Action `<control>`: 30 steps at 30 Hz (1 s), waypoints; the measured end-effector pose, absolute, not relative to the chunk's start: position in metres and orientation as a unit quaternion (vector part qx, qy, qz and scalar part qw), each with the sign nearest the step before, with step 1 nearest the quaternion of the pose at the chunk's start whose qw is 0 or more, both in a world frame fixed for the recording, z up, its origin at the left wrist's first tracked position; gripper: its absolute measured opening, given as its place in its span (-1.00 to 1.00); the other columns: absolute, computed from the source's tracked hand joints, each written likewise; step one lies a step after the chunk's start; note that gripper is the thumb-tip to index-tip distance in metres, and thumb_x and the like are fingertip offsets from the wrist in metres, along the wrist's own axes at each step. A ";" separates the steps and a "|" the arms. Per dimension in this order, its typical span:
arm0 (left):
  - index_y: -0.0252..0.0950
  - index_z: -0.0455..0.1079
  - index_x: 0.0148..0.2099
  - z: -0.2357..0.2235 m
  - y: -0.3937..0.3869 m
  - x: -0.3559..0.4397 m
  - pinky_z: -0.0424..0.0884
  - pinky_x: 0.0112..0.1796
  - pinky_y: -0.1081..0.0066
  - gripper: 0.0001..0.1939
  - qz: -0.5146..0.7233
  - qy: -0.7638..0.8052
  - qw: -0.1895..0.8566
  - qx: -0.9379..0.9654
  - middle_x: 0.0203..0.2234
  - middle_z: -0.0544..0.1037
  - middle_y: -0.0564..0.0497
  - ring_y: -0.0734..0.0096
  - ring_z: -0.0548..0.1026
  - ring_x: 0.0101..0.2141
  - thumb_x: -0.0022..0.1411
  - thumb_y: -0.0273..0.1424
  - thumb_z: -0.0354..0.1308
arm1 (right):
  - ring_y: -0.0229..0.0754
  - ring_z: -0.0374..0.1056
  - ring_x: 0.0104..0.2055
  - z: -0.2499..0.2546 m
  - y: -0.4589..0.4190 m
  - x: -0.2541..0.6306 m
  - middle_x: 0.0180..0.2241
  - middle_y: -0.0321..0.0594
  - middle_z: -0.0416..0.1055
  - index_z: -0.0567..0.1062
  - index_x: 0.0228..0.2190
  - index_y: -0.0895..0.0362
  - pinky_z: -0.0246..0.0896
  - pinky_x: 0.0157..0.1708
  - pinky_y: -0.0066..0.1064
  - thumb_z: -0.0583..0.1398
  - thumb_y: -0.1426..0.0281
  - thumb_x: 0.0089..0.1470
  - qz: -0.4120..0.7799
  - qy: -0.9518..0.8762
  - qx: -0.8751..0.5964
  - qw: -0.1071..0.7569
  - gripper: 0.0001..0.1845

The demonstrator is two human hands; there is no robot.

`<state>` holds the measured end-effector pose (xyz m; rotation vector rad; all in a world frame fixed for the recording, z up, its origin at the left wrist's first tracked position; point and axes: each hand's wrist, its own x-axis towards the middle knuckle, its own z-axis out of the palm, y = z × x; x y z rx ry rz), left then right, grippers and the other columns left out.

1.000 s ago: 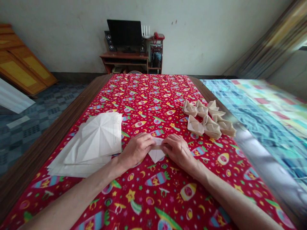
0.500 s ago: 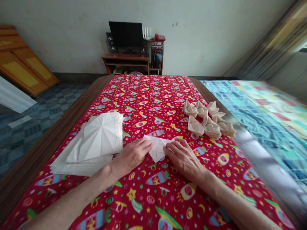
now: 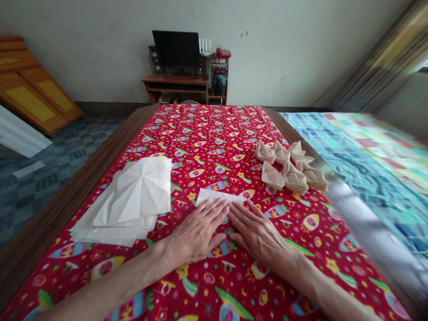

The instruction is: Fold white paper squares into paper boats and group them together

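Observation:
A folded white sheet of paper (image 3: 217, 194) lies flat on the red patterned tablecloth (image 3: 214, 133), its far edge showing. My left hand (image 3: 203, 229) rests with straightened fingers on the left and middle of the paper. Beside it, my right hand (image 3: 256, 229) lies flat with its fingertips on the paper's right part. Both hands are open, their fingertips almost meeting. The near part of the paper is hidden beneath them. To the left lies a stack of creased white paper sheets (image 3: 140, 191). Several folded paper boats (image 3: 294, 178) stand in two rows at the right.
The dark wooden table edge (image 3: 110, 147) runs along the left. A bed with a blue and patchwork cover (image 3: 351, 178) adjoins the right side. Against the far wall stands a desk (image 3: 177, 80) with a monitor (image 3: 176, 51); a wooden cabinet (image 3: 36, 89) is at far left.
Both hands have moved from the paper's side edges inward over it, and their fingers have flattened. The paper's near pointed part is now covered. Stack and folded boats are unmoved.

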<state>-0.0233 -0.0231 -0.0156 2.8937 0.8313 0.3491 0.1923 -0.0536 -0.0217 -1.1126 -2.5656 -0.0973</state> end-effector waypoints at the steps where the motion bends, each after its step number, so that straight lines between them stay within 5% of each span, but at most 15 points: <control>1: -0.40 -0.02 0.32 -0.017 -0.023 -0.024 0.05 0.23 0.14 -0.44 0.112 0.274 0.051 0.954 0.28 0.06 -0.18 0.21 -0.03 0.29 0.37 -0.27 -0.12 | -0.01 0.09 0.24 -0.022 -0.055 0.194 0.18 -0.04 0.19 0.23 0.17 0.20 0.04 0.20 0.00 0.02 0.26 0.26 -0.025 -0.904 -0.394 0.162 -0.49; 9: -0.40 0.06 0.29 -0.023 -0.017 -0.051 0.06 0.22 0.15 -0.50 0.097 0.327 0.000 0.940 0.27 0.09 -0.16 0.22 0.01 0.28 0.37 -0.32 -0.12 | -0.03 0.04 0.26 -0.024 -0.062 0.207 0.20 -0.10 0.16 0.14 0.22 0.20 0.00 0.22 -0.01 0.01 0.31 0.27 -0.007 -0.897 -0.414 0.153 -0.47; 15: -0.37 0.12 0.26 -0.022 -0.019 -0.069 0.15 0.16 0.09 -0.54 0.093 0.351 -0.018 0.931 0.26 0.13 -0.16 0.18 0.10 0.24 0.37 -0.35 -0.12 | -0.04 0.15 0.21 -0.024 -0.065 0.212 0.14 -0.13 0.27 0.26 0.15 0.17 0.04 0.18 -0.03 0.01 0.34 0.27 -0.016 -0.884 -0.433 0.177 -0.56; 21: -0.34 0.46 -0.12 -0.020 0.006 -0.063 0.34 0.02 0.21 -0.74 0.224 0.353 0.006 0.908 -0.09 0.53 -0.10 0.26 0.44 -0.03 0.35 -0.44 -0.07 | -0.13 0.40 -0.08 -0.023 -0.046 0.205 -0.18 -0.17 0.53 0.50 -0.24 0.13 0.18 -0.01 -0.21 0.08 0.36 0.24 -0.023 -0.859 -0.439 0.263 -0.80; 23: -0.31 0.46 -0.29 -0.017 0.020 -0.055 0.39 -0.06 0.30 -0.78 0.246 0.347 0.044 0.904 -0.20 0.54 -0.05 0.32 0.46 -0.12 0.32 -0.45 0.00 | -0.13 0.39 -0.19 -0.021 -0.036 0.200 -0.28 -0.18 0.51 0.48 -0.39 0.12 0.21 -0.16 -0.25 0.11 0.32 0.22 -0.024 -0.849 -0.467 0.247 -0.80; 25: -0.31 0.43 -0.22 -0.014 0.034 -0.046 0.38 -0.06 0.30 -0.89 0.221 0.355 0.080 0.905 -0.17 0.49 -0.06 0.29 0.43 -0.10 0.25 -0.39 0.13 | -0.12 0.34 -0.26 -0.021 -0.027 0.196 -0.36 -0.19 0.46 0.43 -0.45 0.11 0.21 -0.25 -0.27 0.14 0.29 0.18 -0.017 -0.835 -0.502 0.226 -0.78; 30: -0.28 0.32 0.02 -0.013 0.052 -0.035 0.32 -0.01 0.19 -0.46 0.147 0.374 0.106 0.910 -0.11 0.42 -0.09 0.17 0.36 -0.03 0.00 -0.26 0.36 | -0.11 0.26 -0.19 -0.029 -0.019 0.198 -0.22 -0.12 0.36 0.40 -0.17 0.11 0.22 -0.18 -0.28 0.19 0.28 0.13 0.029 -0.809 -0.527 0.259 -0.76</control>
